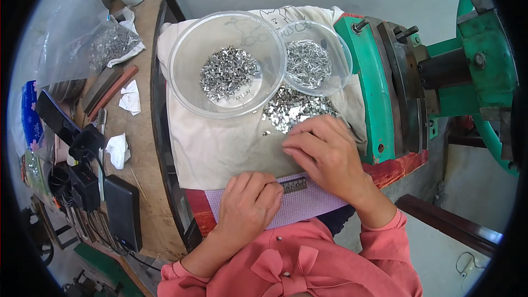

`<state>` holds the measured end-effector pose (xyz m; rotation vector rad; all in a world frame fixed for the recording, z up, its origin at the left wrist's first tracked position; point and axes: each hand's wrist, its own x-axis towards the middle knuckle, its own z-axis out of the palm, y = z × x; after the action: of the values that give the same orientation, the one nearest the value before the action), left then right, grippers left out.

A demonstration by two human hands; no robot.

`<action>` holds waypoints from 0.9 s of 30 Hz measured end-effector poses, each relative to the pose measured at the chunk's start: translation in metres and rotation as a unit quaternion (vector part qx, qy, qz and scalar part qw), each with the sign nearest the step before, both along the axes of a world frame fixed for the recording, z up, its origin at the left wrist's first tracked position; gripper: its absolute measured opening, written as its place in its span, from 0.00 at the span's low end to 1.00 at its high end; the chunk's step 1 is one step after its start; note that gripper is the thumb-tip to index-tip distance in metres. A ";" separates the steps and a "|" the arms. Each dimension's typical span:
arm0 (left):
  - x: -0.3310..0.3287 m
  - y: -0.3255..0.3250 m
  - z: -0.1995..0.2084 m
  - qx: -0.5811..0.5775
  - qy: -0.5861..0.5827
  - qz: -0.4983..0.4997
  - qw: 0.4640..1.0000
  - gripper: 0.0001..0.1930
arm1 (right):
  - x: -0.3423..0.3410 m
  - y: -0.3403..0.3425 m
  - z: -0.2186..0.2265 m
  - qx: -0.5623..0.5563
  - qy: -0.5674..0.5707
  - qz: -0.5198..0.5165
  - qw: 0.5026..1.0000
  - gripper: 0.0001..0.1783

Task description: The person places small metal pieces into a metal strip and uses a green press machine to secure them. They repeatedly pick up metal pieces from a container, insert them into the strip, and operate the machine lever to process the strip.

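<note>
Resting on a pale cloth point(220, 154), both hands are seen at work over small shiny metal pieces. The cloth is taken as the landmark. On its near edge a lilac mat point(308, 206) is laid, and on that mat a short dark strip point(294, 184) loaded with metal pieces is held. The left hand point(250, 206) is curled over the strip's left end, its fingers bent down on the mat; whether the strip is actually pinched cannot be told. The right hand point(324, 151) is laid palm down just beyond the strip, fingers bent and fingertips pressed to the cloth at the near edge of a loose heap of metal pieces point(294, 111); whether a piece is gripped under the fingers cannot be told.

On the far half of the cloth a large clear bowl point(190, 85) is set, with a pile of metal pieces in its middle. A smaller clear bowl point(341, 60), also holding metal pieces, is placed touching the large bowl's right side, just beyond the loose heap.

To the right of the cloth a green machine point(374, 99) is seen. To the left of the cloth, on the wooden counter point(146, 143), a clear bag of metal pieces point(110, 44), crumpled white paper point(118, 151) and a black box point(124, 209) are found.
</note>
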<state>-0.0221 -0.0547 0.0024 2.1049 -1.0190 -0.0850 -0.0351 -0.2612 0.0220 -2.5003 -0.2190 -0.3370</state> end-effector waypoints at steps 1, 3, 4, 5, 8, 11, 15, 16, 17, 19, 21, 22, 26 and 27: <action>0.001 0.000 0.001 0.000 0.007 -0.003 1.000 0.14 | 0.007 0.002 -0.003 -0.007 -0.004 0.004 1.000 0.09; 0.002 0.001 0.003 -0.003 0.023 -0.006 1.000 0.16 | 0.018 0.007 -0.007 -0.023 -0.008 0.009 1.000 0.09; 0.001 0.003 0.004 -0.005 0.034 -0.003 0.999 0.18 | 0.022 0.010 -0.009 -0.030 -0.007 0.011 0.999 0.09; 0.001 0.003 0.005 -0.007 0.046 -0.001 0.999 0.19 | 0.026 0.011 -0.009 -0.037 -0.005 0.014 0.999 0.10; 0.000 0.005 0.003 -0.003 0.052 0.008 0.999 0.22 | 0.031 0.011 -0.010 -0.064 0.018 0.027 0.997 0.08; -0.001 0.006 0.003 -0.001 0.072 0.010 0.997 0.22 | 0.027 0.011 -0.009 -0.055 0.020 0.020 0.998 0.08; 0.000 0.006 0.002 0.012 0.065 -0.004 0.998 0.20 | 0.028 0.006 -0.010 -0.076 0.008 0.027 0.997 0.08; 0.001 0.007 0.002 0.015 0.061 -0.011 0.998 0.19 | 0.029 0.006 -0.009 -0.072 0.009 0.023 0.997 0.08; 0.002 0.007 0.001 0.018 0.056 -0.018 0.998 0.17 | 0.030 0.007 -0.009 -0.068 0.011 0.020 0.997 0.08; 0.001 0.007 0.001 0.020 0.055 -0.019 0.998 0.16 | 0.030 0.006 -0.008 -0.047 0.019 0.013 0.999 0.08; 0.000 0.007 0.001 0.022 0.055 -0.020 0.998 0.15 | 0.027 0.004 -0.007 -0.029 0.015 0.018 0.999 0.09; 0.000 0.007 0.001 0.021 0.057 -0.020 0.998 0.15 | 0.025 0.002 -0.006 -0.021 0.015 0.021 0.999 0.10; 0.000 0.007 0.001 0.015 0.068 -0.017 0.997 0.15 | -0.004 -0.003 0.010 0.023 0.012 0.036 0.999 0.08; 0.000 0.007 0.001 0.014 0.068 -0.015 0.997 0.16 | -0.014 -0.003 0.013 0.031 0.025 0.037 0.999 0.08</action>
<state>-0.0218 -0.0474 0.0032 2.0788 -0.9741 -0.2560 -0.0488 -0.2637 0.0354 -2.4297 -0.2773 -0.2473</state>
